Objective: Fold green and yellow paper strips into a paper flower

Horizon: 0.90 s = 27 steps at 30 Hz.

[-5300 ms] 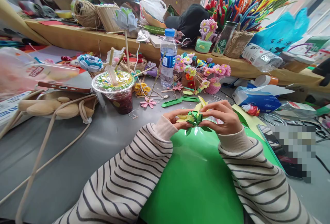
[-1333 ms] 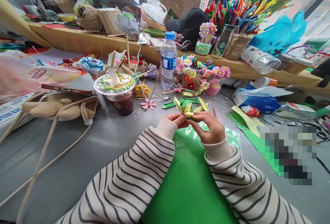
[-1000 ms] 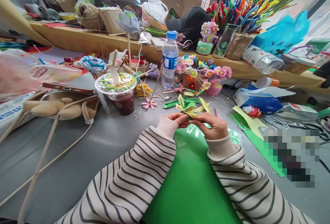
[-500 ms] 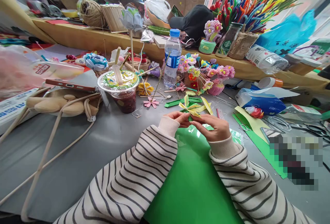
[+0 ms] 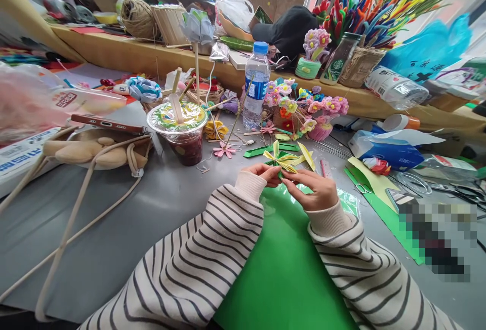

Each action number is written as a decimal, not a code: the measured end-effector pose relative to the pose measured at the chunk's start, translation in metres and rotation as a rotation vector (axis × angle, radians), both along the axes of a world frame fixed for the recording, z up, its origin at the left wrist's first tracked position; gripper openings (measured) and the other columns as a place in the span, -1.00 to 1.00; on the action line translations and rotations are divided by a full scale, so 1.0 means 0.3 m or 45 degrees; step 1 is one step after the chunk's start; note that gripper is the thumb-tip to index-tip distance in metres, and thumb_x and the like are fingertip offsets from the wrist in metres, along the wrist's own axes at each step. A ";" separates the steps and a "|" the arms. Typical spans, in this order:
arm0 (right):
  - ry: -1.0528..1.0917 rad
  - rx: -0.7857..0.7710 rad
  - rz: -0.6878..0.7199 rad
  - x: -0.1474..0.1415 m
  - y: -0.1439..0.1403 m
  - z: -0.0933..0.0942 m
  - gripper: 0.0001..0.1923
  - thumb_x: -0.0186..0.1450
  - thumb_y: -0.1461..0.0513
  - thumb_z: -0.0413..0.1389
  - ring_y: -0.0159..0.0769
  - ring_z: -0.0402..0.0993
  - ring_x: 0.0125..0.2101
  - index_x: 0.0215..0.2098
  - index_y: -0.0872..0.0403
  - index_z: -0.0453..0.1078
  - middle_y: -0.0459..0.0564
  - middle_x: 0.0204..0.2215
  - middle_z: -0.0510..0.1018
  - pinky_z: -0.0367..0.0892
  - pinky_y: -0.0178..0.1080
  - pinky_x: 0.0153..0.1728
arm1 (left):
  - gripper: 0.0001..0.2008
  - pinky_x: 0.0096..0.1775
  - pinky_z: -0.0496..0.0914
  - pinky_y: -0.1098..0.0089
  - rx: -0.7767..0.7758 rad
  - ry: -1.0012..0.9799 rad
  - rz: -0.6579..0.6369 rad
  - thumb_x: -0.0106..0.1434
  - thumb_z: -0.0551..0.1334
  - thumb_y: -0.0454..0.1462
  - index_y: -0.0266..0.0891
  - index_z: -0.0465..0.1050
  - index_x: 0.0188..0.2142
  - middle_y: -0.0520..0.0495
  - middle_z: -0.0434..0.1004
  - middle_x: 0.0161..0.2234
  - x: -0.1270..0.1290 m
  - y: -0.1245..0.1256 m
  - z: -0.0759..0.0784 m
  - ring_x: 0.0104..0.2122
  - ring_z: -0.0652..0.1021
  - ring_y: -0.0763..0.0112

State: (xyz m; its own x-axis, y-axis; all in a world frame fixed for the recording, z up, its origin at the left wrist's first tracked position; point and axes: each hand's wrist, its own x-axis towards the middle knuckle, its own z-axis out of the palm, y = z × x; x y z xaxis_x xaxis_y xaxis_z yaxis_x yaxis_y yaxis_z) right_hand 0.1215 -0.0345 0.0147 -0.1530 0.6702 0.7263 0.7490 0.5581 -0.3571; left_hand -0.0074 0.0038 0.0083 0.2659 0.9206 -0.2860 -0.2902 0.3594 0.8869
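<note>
A folded yellow paper flower (image 5: 280, 159) with pointed, pleated petals is pinched between both of my hands, green paper showing at its underside. My left hand (image 5: 261, 173) grips it from the left with thumb and fingers closed. From the right, my right hand (image 5: 313, 188) holds its lower petal and the green part in a pinch. The fingers partly hide the flower's base. Beneath the hands spreads a large green sheet (image 5: 283, 264). Just beyond lie folded green strips (image 5: 261, 151) and loose yellow folded pieces (image 5: 306, 156).
A lidded drink cup (image 5: 178, 130), a water bottle (image 5: 256, 87) and a pink paper flower (image 5: 224, 150) stand or lie beyond my left hand. A bag with long straps (image 5: 94, 153) is at left. Scissors (image 5: 465, 193) and a tissue pack (image 5: 385, 150) lie at right.
The view has shifted slightly. My hands keep the same grip on the paper flower, with hardly any visible movement of the fingers.
</note>
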 end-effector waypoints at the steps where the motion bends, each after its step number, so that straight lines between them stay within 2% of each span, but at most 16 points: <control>1: -0.006 0.009 0.002 -0.001 0.000 0.000 -0.89 0.05 0.29 0.08 -0.43 0.43 -0.53 -0.45 0.09 0.43 -0.05 -0.49 0.53 0.37 -0.39 -0.49 | -0.76 -0.47 0.38 0.47 -0.001 -0.002 0.002 -0.22 0.31 -0.20 -0.35 0.36 -0.62 0.03 0.43 -0.71 0.001 -0.001 0.001 -0.65 0.45 0.53; 7: -0.045 0.043 -0.056 -0.009 -0.006 -0.003 -0.85 0.07 0.31 0.03 -0.42 0.44 -0.47 -0.41 0.06 0.42 -0.07 -0.45 0.53 0.37 -0.37 -0.42 | -0.75 -0.47 0.38 0.47 -0.006 -0.009 0.022 -0.23 0.32 -0.22 -0.36 0.35 -0.61 0.04 0.42 -0.70 0.004 -0.004 0.009 -0.65 0.45 0.54; 17: -0.032 0.086 -0.169 -0.006 0.005 -0.024 -0.79 0.07 0.34 -0.03 -0.42 0.41 -0.51 -0.36 0.07 0.38 -0.04 -0.45 0.51 0.35 -0.34 -0.44 | -0.71 -0.40 0.38 0.40 0.025 -0.029 -0.008 -0.32 0.35 -0.27 -0.35 0.35 -0.57 0.05 0.42 -0.70 0.015 -0.007 -0.002 -0.62 0.46 0.52; 24: -0.156 0.211 -0.122 -0.003 0.005 -0.039 -0.81 0.08 0.37 -0.03 -0.35 0.41 -0.41 -0.37 0.13 0.38 0.02 -0.45 0.51 0.35 -0.29 -0.33 | -0.79 -0.43 0.36 0.46 -0.052 -0.066 -0.040 -0.25 0.33 -0.34 -0.36 0.36 -0.56 0.05 0.42 -0.68 0.016 -0.008 0.011 -0.60 0.47 0.53; 27: -0.167 0.231 -0.159 -0.008 -0.001 -0.041 -0.81 0.09 0.36 -0.03 -0.34 0.41 -0.41 -0.37 0.11 0.38 0.02 -0.45 0.51 0.35 -0.29 -0.33 | -0.82 -0.45 0.36 0.47 -0.073 -0.059 -0.089 -0.23 0.31 -0.36 -0.35 0.37 -0.56 0.05 0.42 -0.65 0.012 -0.006 0.018 -0.59 0.47 0.52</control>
